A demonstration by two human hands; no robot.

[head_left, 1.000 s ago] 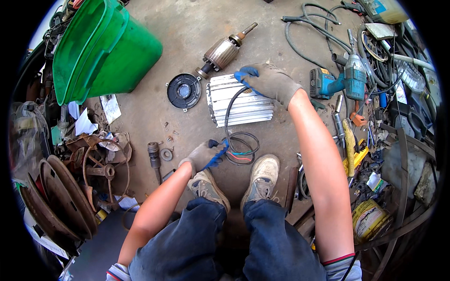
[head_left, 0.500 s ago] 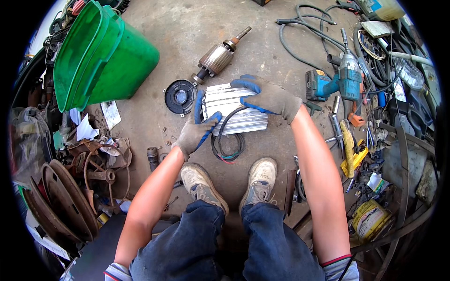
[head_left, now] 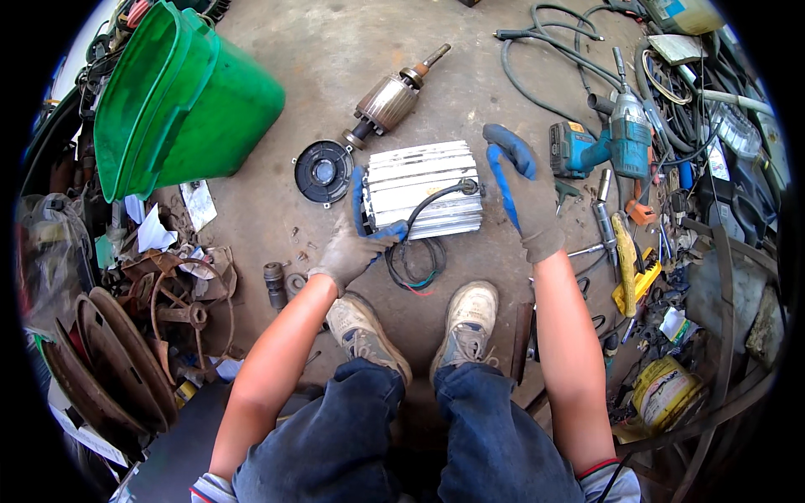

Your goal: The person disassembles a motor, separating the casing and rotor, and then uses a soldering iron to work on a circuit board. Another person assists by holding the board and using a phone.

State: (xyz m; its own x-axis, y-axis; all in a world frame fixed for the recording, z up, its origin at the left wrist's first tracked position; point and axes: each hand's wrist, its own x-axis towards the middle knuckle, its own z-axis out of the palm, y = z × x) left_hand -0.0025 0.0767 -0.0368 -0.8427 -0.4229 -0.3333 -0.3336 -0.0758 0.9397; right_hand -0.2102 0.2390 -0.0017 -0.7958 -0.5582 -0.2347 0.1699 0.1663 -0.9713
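A silver finned motor housing [head_left: 419, 180] lies on the floor in front of my shoes. Its black cable [head_left: 432, 201] leaves a fitting at the right end and coils on the near side, with coloured wire ends. My gloved left hand [head_left: 356, 243] grips the near-left corner of the housing, fingers along the left end and thumb at the near edge by the cable. Just off the right end, my gloved right hand [head_left: 527, 189] is open and holds nothing, thumb and fingers apart. Beyond the housing lie a rotor with shaft [head_left: 387, 102] and a round black end cover [head_left: 323, 172].
A green bucket [head_left: 226, 109] lies tipped at the far left. Rusty wheel rims [head_left: 117, 360] and scrap crowd the left side. On the right are a blue cordless impact wrench [head_left: 625, 138], a ratchet [head_left: 602, 220], grey cable [head_left: 537, 101] and a yellow tin [head_left: 667, 392].
My right hand has let go of the housing's top and moved right, uncovering the cable fitting. My left thumb has shifted slightly along the near edge.
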